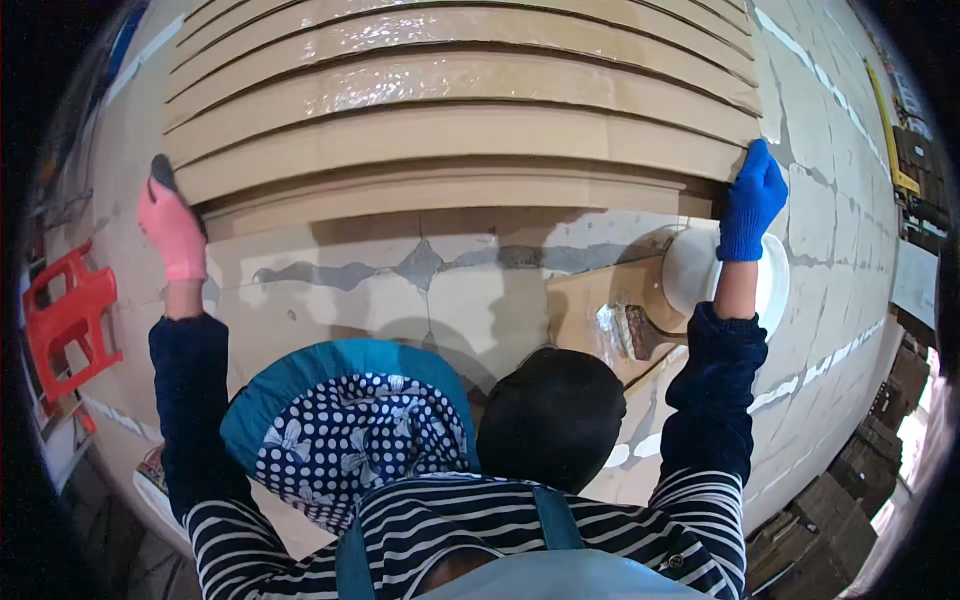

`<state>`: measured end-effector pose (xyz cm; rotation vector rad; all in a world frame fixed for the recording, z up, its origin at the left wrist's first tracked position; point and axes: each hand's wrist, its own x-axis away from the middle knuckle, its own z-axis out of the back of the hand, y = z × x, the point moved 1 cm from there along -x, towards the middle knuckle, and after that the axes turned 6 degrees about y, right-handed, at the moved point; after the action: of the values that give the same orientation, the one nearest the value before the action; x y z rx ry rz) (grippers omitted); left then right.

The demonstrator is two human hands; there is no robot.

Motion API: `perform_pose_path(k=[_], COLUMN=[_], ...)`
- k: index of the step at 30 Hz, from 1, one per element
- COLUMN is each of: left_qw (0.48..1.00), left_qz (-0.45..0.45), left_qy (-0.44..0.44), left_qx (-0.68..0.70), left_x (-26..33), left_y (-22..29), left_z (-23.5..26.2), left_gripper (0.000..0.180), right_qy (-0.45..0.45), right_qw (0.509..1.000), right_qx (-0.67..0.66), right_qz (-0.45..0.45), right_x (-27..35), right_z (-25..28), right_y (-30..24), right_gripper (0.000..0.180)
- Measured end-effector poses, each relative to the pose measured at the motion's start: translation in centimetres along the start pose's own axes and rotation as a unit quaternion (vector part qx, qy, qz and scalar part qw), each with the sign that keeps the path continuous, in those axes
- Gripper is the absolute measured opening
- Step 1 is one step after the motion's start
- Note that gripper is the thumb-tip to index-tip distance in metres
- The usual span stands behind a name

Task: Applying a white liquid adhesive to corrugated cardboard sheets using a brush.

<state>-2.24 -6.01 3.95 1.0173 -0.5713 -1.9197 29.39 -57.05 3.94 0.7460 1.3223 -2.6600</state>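
A row of overlapping brown cardboard sheets [450, 135] fans out in front of me, with shiny clear tape or film over the upper ones. My left hand [172, 232], in a pink glove with dark fingertips, grips the left end of the nearest sheets. At their right end my right hand [755, 205], in a blue knitted glove, is closed on the edge. The fingertips under the cardboard are hidden. Just below my right hand stands a white tub [690, 272], partly covered by my wrist. A wide brush [645, 335] lies beside it on a flat cardboard piece [585, 300].
A red plastic stool [70, 320] is at the far left. Stacks of brown cardboard [820, 540] line the right side. The pale floor [830, 290] has grey cracks and white lines. My knees, one under a dotted cloth [360, 440], are close below the cardboard.
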Motion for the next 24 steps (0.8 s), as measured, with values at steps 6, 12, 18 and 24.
perform_pose_path(k=[6, 12, 18, 24], left_qw=[0.978, 0.946, 0.961, 0.935], left_qz=[0.116, 0.087, -0.116, -0.176], left_qy=[-0.081, -0.122, -0.223, -0.305], left_qx=[0.152, 0.286, 0.114, 0.038], left_x=[-0.5, -2.9, -2.8, -1.7], left_y=[0.5, -1.5, -0.4, 3.4], left_z=[0.4, 1.8, 2.0, 3.3], left_gripper=[0.036, 0.042, 0.056, 0.074], right_qy=[-0.035, -0.08, -0.337, -0.32], right_qw=[0.985, 0.93, 0.712, 0.752], right_qx=[-0.154, 0.03, -0.487, -0.44], right_qz=[-0.066, 0.358, -0.378, -0.373], right_x=[-0.8, -3.4, -4.4, -4.6], right_z=[0.8, 2.7, 1.0, 0.3], right_y=[-0.2, -4.1, -0.2, -1.4], right_gripper=[0.03, 0.041, 0.042, 0.049])
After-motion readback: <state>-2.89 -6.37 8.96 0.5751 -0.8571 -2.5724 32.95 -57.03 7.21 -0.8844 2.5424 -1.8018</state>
